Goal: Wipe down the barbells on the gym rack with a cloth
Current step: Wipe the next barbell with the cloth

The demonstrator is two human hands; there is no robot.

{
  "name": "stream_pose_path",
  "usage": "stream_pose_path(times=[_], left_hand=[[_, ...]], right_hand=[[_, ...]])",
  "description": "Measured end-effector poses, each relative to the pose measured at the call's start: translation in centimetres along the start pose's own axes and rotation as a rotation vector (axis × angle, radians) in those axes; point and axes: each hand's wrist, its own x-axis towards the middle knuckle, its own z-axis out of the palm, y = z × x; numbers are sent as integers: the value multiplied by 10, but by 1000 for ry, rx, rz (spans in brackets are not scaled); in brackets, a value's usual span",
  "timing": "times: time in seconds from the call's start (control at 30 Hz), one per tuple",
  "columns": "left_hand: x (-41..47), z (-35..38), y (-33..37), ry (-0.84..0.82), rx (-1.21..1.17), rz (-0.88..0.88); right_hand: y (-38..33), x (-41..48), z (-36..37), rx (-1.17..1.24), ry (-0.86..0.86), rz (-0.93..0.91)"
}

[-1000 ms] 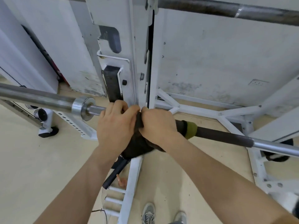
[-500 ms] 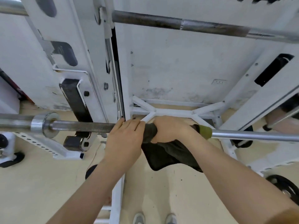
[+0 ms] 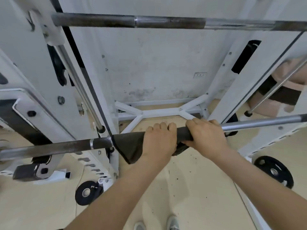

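Both hands on the dark cloth [image 3: 131,146], which is wrapped round the lower barbell [image 3: 66,146]

The cloth sits on the bar just right of the white rack upright [image 3: 33,63], with one corner hanging below. The left hand [image 3: 159,140] curls over cloth and bar. The right hand [image 3: 206,136] grips the cloth-covered bar just beside it. The upper barbell [image 3: 166,22] runs well above. The wall socket's [image 3: 200,75] markings are too small to read.

Slid the cloth [image 3: 129,145] rightward along the lower barbell [image 3: 66,147], baring more dark shaft on the left. Now gripped with left hand [image 3: 159,140] and right hand [image 3: 207,138] slightly apart, no longer touching. Spread wider, one corner hanging lower.
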Motion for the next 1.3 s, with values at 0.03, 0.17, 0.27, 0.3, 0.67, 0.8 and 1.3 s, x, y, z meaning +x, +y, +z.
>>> stream_pose_path(times=[0.03, 0.17, 0.27, 0.3, 0.67, 0.8, 1.3], left_hand=[[9, 2, 5, -23, 6, 18], [13, 3, -7, 24, 67, 15], [-12, 3, -48, -19, 63, -22], [-24, -1, -65, -34, 77, -55], [-47, -16, -112, -114, 145, -139], [-9, -10, -38, -20, 44, 28], [-56, -54, -129, -282, -741, -383]], right_hand=[[3, 2, -3, -2, -29, 8], [-27, 20, -18, 85, -157, -49], [-74, 32, -24, 58, -135, -146], [-91, 35, -25, 63, -111, -178], [-71, 28, -29, 285, -217, -198], [-17, 16, -32, 434, -393, -165], [-55, 70, -112, 1974, -185, 208]])
